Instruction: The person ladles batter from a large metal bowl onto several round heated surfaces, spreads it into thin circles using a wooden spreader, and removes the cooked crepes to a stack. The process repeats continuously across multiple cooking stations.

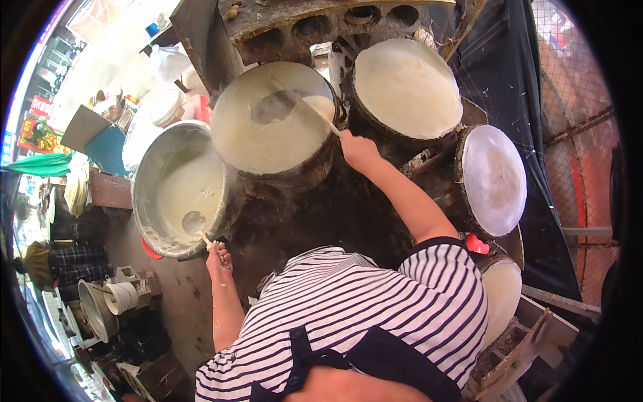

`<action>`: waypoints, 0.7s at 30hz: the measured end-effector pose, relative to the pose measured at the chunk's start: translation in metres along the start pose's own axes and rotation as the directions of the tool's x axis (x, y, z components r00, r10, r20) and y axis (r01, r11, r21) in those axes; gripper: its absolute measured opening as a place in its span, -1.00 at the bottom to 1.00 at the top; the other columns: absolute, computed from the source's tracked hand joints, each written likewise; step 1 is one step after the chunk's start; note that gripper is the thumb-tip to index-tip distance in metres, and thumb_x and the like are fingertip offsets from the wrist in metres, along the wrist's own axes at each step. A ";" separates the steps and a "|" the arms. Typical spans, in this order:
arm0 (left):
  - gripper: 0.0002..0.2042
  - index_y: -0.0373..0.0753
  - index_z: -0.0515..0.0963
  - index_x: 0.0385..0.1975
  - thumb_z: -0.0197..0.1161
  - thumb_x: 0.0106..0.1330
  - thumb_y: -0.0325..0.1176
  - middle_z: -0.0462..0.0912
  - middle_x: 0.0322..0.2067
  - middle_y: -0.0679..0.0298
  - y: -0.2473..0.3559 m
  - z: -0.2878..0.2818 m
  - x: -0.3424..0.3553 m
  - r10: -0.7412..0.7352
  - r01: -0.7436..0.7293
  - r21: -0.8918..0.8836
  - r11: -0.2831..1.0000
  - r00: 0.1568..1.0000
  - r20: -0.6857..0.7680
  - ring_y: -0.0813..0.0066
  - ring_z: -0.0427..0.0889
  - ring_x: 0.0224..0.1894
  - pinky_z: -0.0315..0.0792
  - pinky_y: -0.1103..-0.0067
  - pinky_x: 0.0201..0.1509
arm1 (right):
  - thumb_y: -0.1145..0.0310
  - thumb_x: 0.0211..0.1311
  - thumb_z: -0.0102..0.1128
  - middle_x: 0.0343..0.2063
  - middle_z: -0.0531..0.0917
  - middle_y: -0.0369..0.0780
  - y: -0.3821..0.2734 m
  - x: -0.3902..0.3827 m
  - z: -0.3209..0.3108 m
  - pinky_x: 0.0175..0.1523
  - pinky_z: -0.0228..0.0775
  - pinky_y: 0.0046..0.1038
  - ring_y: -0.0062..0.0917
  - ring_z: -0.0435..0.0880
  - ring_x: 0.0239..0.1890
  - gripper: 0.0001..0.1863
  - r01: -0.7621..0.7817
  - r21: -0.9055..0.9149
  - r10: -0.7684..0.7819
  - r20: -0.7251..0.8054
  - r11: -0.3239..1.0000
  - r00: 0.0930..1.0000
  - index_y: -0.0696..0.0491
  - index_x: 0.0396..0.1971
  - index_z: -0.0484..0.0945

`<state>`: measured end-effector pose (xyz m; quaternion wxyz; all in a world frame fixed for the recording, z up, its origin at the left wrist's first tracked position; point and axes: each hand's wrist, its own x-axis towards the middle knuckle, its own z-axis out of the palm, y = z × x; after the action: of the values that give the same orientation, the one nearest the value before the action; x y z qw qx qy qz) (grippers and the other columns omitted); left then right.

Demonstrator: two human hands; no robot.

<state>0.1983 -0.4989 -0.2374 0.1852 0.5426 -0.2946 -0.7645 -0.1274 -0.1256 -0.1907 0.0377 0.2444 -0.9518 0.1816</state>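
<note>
We find open room mainly over the dark ground between the striped shirt and the vessels, with more of it showing toward the near left. A ledge pierced with round holes bounds the far side, and a black sheet runs along the right. At the left, the metal basin stands close beside the middle pot; we cannot tell whether their rims touch.

The left hand is just outside the basin's near rim, fingers curled around the handle of a ladle whose bowl lies inside, against the pale liquid; we cannot make out how deep it sits. The right hand is closed around the handle of a scoop, which reaches over the right part of the middle pot. Steam or glare softens the pot's far part. A pale round surface at the near right is partly covered by the shoulder, and a red object beside it is mostly hidden.

The basin holds smooth, creamy liquid below its smeared wall. In the middle pot we see a pale, grainy layer with a greyer patch near its centre. Farther right, a broad cream disc and a whiter disc fill their round vessels.
</note>
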 end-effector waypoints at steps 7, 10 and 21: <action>-0.85 -0.22 0.39 -0.46 0.13 0.26 -0.31 0.44 -0.64 0.37 0.002 0.006 -0.006 0.009 -0.005 0.071 0.997 0.998 -0.060 0.71 0.29 -0.75 0.15 0.78 -0.80 | 0.39 0.11 -0.10 -0.60 0.60 -0.09 0.023 0.080 0.018 -0.44 0.44 -0.25 -0.20 0.61 -0.56 -0.80 -0.019 -0.184 -0.001 -0.109 0.983 0.994 0.10 -0.26 0.37; -0.87 -0.21 0.39 -0.45 0.12 0.26 -0.32 0.44 -0.64 0.37 0.003 0.005 -0.010 0.006 0.000 0.074 0.997 0.997 -0.080 0.71 0.28 -0.76 0.16 0.78 -0.80 | 0.42 0.10 -0.15 -0.53 0.60 -0.01 -0.018 0.088 -0.004 -0.34 0.45 -0.17 -0.13 0.61 -0.47 -0.60 -0.142 -0.058 0.145 0.045 0.988 0.988 0.13 -0.01 0.28; -0.88 -0.20 0.38 -0.44 0.08 0.28 -0.33 0.44 -0.65 0.38 0.009 0.025 -0.011 -0.010 0.003 0.090 0.996 0.997 0.076 0.72 0.28 -0.78 0.10 0.79 -0.83 | 0.32 0.21 -0.12 -0.55 0.58 -0.05 -0.048 -0.008 -0.003 -0.40 0.38 -0.12 -0.11 0.57 -0.52 -0.47 -0.335 0.149 0.337 0.010 0.930 0.941 0.08 0.20 0.14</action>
<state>0.1782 -0.4930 -0.2175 0.1466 0.5217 -0.3339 -0.7713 -0.0968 -0.1602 -0.1739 -0.0049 0.0788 -0.9630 0.2578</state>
